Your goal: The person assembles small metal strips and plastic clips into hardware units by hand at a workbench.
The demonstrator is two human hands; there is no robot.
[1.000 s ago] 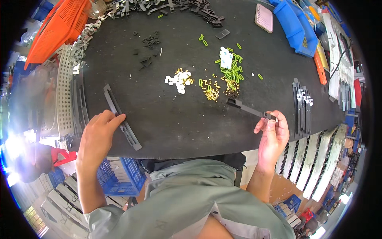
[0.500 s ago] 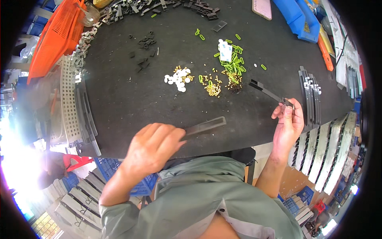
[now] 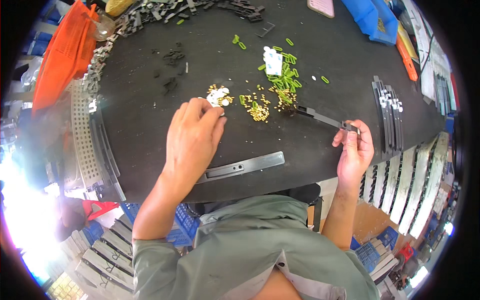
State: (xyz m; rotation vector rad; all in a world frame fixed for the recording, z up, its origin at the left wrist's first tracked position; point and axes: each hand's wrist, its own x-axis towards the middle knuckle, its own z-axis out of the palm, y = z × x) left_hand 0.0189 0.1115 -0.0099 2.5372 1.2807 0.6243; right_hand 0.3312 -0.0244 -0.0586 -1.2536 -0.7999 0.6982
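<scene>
My left hand (image 3: 192, 135) is at the near edge of a small pile of white discs (image 3: 219, 94). Its thumb and fingers are drawn together, and whatever lies between the tips is too small to make out. In my right hand (image 3: 356, 150) one end of a long, narrow dark bar (image 3: 322, 118) is pinched; its far end, with a slot, points left. A flat grey metal plate (image 3: 257, 162) with a slot and holes lies near the table's front edge, apart from both hands. Just right of the discs are small brass pieces (image 3: 257, 111) and green oval rings (image 3: 285, 80).
Dark parts (image 3: 172, 57) lie scattered at the left, with more heaped along the back. A stack of long bars (image 3: 387, 117) stands at right. An orange basket (image 3: 62, 60), a blue bin (image 3: 370, 20) and a pink phone (image 3: 321, 7) line the edges of the black table (image 3: 150, 135).
My left hand has left the grey plate and moved forward to the white discs. The plate now lies flat on the table. My right hand keeps the dark bar, shifted slightly left.
</scene>
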